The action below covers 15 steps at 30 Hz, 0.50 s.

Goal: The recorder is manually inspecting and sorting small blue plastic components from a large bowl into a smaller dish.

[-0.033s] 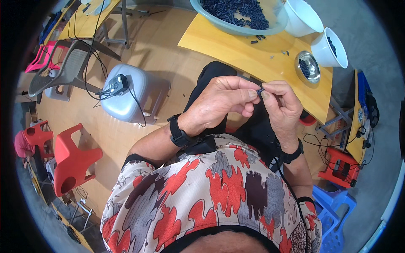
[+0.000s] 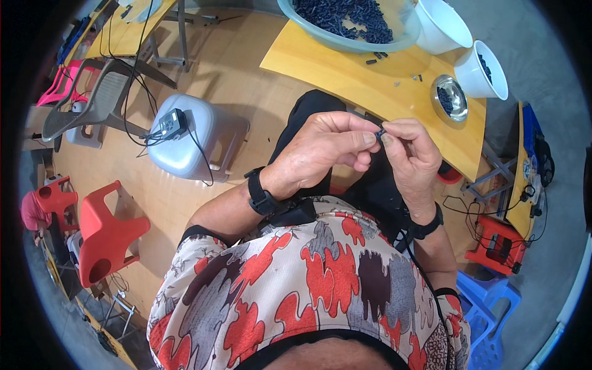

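Pinching between the left hand (image 2: 324, 151) and right hand (image 2: 413, 157), a small dark plastic piece (image 2: 381, 132) is held above the yellow wooden bench (image 2: 320, 61) near edge, while a heaped clear bowl of dark pieces (image 2: 348, 21) seemingly remains unworked.

Landmark: the yellow table (image 2: 320, 65). Bare board along its near edge, just beyond the left hand (image 2: 320, 154) and right hand (image 2: 413, 157), both pinched on a small dark part (image 2: 380, 132) over the lap. Open room there for a straight reach forward. Far side blocked by a big glass bowl (image 2: 345, 21) heaped with dark pieces. Right end crowded: two white bowls (image 2: 441, 24) (image 2: 490, 71) and a small metal dish (image 2: 449, 98) close together, narrow gaps between. A few loose dark bits (image 2: 376, 57) scattered mid-table. Left of the table, open wooden floor, then a grey stool (image 2: 191, 139) carrying a cabled device (image 2: 169, 125). Further left, red chairs (image 2: 105, 231).
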{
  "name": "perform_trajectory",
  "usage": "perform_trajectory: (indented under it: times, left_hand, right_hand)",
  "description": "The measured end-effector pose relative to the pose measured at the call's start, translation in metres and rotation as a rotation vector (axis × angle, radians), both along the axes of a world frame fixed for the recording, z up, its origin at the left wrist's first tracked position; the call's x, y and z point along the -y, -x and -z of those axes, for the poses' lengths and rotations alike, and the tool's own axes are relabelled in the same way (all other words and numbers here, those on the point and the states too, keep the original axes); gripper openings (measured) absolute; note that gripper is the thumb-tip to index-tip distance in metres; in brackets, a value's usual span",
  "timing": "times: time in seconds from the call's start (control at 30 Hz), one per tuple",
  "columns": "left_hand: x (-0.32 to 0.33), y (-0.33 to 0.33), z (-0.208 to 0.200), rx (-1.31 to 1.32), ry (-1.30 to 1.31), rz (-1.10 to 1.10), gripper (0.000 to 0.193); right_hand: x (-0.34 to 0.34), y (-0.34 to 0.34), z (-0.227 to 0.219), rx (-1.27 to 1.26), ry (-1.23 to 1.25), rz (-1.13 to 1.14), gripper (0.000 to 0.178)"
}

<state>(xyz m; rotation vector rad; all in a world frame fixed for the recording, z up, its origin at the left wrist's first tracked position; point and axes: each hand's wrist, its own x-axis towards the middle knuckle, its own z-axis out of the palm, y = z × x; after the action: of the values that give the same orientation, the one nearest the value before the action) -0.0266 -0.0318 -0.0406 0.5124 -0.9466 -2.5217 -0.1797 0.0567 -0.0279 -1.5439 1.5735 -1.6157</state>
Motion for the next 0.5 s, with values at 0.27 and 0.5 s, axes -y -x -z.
perform_trajectory:
  times: [0.27, 0.5]
  left_hand:
    - [-0.0002, -0.0014, -0.0022, 0.046, 0.050, 0.057, 0.015]
    - [-0.0021, -0.0016, -0.0002, 0.074, 0.057, 0.095, 0.017]
  right_hand:
    - [-0.0053, 0.0005, 0.0013, -0.093, -0.015, 0.008, 0.014]
    - [-0.0072, 0.0030, 0.0043, -0.144, 0.014, -0.016, 0.015]
